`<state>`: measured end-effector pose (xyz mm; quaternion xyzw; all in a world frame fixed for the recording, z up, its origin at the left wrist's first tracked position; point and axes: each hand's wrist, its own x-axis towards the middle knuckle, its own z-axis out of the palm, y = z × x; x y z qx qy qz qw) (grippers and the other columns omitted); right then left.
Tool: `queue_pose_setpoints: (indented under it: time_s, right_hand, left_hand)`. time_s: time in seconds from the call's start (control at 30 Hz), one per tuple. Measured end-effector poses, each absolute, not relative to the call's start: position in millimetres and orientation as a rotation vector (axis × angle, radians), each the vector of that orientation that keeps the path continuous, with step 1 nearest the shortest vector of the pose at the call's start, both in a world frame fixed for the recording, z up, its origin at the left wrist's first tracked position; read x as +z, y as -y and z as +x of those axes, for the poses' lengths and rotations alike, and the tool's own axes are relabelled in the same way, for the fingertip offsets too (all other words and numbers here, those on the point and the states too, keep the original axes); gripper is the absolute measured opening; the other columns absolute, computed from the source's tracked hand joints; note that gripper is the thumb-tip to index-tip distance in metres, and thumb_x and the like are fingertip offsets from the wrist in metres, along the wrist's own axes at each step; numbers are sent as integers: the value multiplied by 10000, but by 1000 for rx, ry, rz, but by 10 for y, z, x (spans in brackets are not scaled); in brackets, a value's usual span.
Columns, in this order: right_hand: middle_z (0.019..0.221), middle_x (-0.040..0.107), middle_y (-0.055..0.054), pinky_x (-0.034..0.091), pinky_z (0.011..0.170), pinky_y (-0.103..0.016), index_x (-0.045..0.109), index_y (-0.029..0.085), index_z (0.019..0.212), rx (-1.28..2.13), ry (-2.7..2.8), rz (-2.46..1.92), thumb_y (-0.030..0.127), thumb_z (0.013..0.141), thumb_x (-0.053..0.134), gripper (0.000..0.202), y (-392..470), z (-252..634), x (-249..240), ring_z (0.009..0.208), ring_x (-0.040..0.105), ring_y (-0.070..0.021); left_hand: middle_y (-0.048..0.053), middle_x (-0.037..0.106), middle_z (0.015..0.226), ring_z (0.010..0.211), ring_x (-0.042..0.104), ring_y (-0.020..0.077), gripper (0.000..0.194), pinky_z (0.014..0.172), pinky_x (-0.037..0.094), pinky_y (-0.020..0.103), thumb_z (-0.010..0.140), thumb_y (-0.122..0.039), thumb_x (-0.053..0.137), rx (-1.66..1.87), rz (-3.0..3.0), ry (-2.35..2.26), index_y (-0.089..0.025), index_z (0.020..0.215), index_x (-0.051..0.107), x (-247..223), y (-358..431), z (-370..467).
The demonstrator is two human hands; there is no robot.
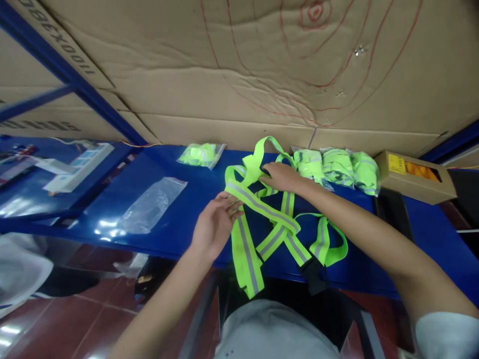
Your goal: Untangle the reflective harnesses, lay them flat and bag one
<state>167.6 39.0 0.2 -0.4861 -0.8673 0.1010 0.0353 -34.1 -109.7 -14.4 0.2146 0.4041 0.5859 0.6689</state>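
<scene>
A neon yellow-green reflective harness, made of straps with grey stripes, lies loosely tangled on the blue table and hangs over its front edge. My left hand is at its left side, palm turned inward, the curled fingers and thumb on a looped strap. Farther back, my right hand pinches the harness at a small dark piece, where a strap rises in a loop. A black buckle-like end hangs at the table's front edge. Part of the harness is hidden behind my right forearm.
An unsealed-looking clear plastic bag lies flat to the left. Bagged neon bundles stand along the back: one bundle at left, several at right, including the middle bundle. An open-windowed cardboard box is beyond them. A cardboard wall rises behind.
</scene>
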Motion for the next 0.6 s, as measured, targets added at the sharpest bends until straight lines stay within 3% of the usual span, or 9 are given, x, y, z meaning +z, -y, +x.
queue_pose_setpoints:
  time_s: [0.1,0.17,0.3,0.4,0.5,0.6]
  right_hand:
    - [1411,694,-233,518,1010,-479,489,119,1573,253,2665,-1540,511,1039,595,671,-497,1531,-101,1270,679,-396]
    - [1431,680,-244,495,1048,-513,375,125,1651,212,2661,-1561,587,1036,572,794,-507,1480,-127,1273,678,-409]
    - [1319,744,-236,482,1059,-553,293,139,1697,190,2650,-1596,729,1039,439,895,-527,1428,-89,1217,709,-422]
    - [1233,774,-244,519,1004,-549,247,122,1711,224,2594,-1637,748,1042,382,926,-571,1417,-44,1189,723,-436]
    - [1247,765,-254,549,963,-531,325,127,1679,268,2536,-1644,666,1055,439,832,-618,1441,-41,1188,724,-438]
    - [1273,759,-239,562,958,-506,543,147,1525,309,2523,-1633,523,1041,538,612,-649,1494,-61,1193,723,-420]
  left_hand:
    - [53,732,1134,1149,708,256,255,1019,589,423,803,-317,697,1346,362,-768,-250,1043,641,-71,1110,-326]
    - [65,743,1150,1122,722,271,255,1007,605,463,805,-323,692,1361,326,-670,-244,1042,643,10,1115,-349]
    - [23,730,926,821,730,175,297,731,627,280,761,-261,781,1520,343,-663,-211,1016,638,197,1123,-510]
    - [-77,587,697,477,517,50,349,471,447,158,714,-129,802,1618,449,-828,-225,984,603,217,1169,-698]
    - [-128,495,601,343,321,34,434,380,272,167,727,-137,797,1567,647,-1171,-280,1072,576,38,1246,-899]
    - [-117,493,564,353,405,108,490,392,273,207,764,-309,834,1367,926,-1601,-294,1176,568,-228,1318,-1064]
